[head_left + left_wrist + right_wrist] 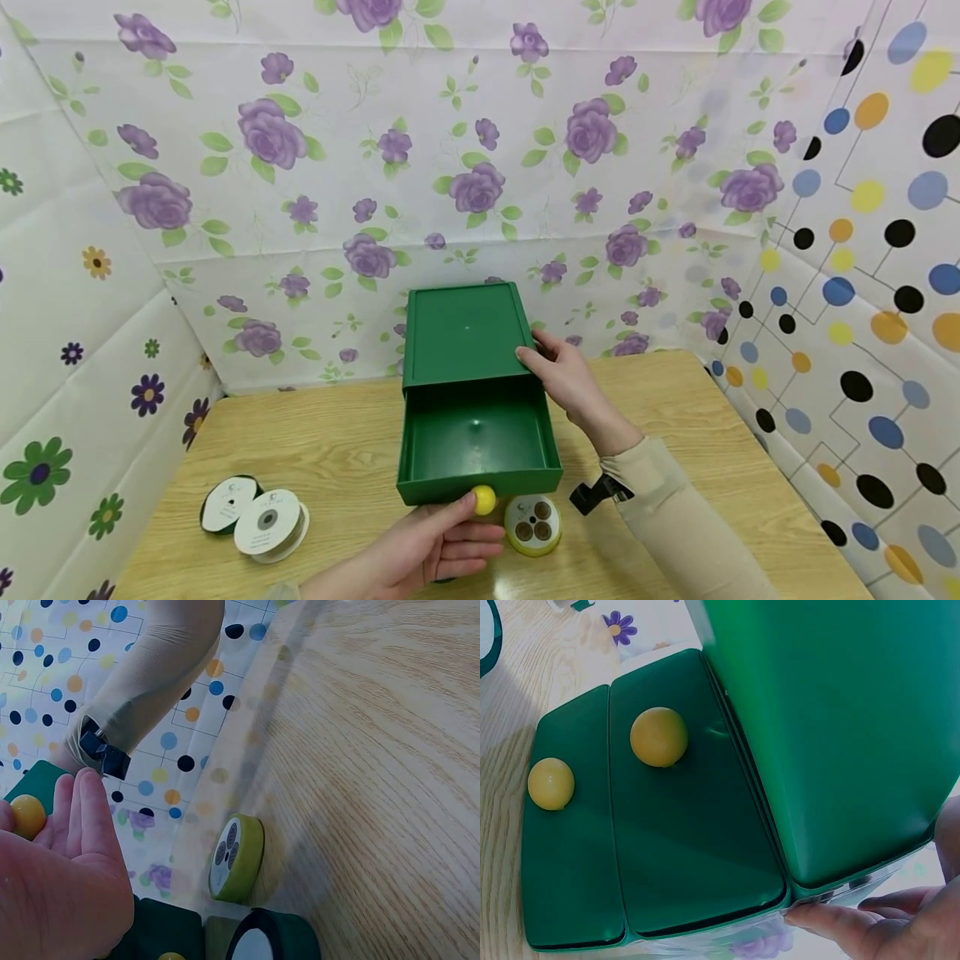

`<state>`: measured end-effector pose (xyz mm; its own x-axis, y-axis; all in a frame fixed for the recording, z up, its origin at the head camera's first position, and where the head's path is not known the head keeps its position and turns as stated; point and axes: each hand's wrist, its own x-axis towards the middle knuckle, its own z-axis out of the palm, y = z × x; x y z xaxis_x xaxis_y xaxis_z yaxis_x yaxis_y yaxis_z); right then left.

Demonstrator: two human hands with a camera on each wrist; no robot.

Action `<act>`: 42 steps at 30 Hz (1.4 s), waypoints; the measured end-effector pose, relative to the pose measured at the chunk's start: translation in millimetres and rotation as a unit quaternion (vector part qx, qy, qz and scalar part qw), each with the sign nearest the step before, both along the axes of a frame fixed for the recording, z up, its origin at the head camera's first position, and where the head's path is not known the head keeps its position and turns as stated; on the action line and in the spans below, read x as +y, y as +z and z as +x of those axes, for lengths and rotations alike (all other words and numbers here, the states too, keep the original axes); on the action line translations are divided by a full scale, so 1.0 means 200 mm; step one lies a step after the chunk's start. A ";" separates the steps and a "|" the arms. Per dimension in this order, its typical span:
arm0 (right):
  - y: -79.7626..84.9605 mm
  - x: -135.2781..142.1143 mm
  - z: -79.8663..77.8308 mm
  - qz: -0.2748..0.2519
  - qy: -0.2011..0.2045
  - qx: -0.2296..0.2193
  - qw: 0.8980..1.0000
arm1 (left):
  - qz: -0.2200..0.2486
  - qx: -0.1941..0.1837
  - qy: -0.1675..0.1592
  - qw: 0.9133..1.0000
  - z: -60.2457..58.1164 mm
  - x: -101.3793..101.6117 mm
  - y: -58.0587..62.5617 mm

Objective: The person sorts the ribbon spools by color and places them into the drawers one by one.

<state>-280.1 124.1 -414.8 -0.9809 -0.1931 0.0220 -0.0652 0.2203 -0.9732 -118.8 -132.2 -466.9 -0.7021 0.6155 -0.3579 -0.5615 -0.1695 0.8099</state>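
Note:
A green drawer cabinet (pixel 467 333) stands on the table, its top drawer (pixel 480 437) pulled out and bare inside. At the drawer's front, my left hand (pixel 431 542) has its thumb against the round yellow knob (pixel 484 500), which also shows between thumb and fingers in the left wrist view; the other fingers extend below it. My right hand (pixel 566 375) grips the cabinet's right edge, thumb on the top and fingers along the side. In the right wrist view, two lower drawers with yellow knobs (pixel 658 737) are closed.
A yellow ribbon spool (pixel 533 525) lies below the drawer's front. To the left on the wooden table (pixel 337 433), a white-faced spool (pixel 267 523) leans over a dark green one (pixel 228 502). Patterned cloth hangs behind and on both sides.

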 end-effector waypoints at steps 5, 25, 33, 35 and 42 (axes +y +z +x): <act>0.00 -0.01 0.00 -0.001 0.001 0.001 1.000 | 0.004 0.000 -0.008 1.000 0.00 -0.01 -0.01; 0.02 -0.01 0.00 -0.005 0.016 0.002 1.000 | -0.246 0.455 -0.162 0.840 -0.15 -0.38 -0.16; 0.01 0.00 0.01 -0.005 0.017 0.004 1.000 | -0.352 0.632 -0.120 0.680 -0.18 -0.44 -0.20; 0.01 0.00 0.01 -0.003 0.018 0.004 1.000 | -0.352 0.635 -0.125 0.677 -0.19 -0.45 -0.22; -0.01 0.00 0.00 0.000 0.020 0.003 1.000 | -0.355 0.654 -0.165 0.647 -0.24 -0.43 -0.26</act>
<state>-280.0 123.7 -417.2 -0.9724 -0.2318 0.0280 -0.0799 0.2177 -0.9727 -167.5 -218.9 -519.2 -0.5627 0.8156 0.1351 0.7730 0.4611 0.4357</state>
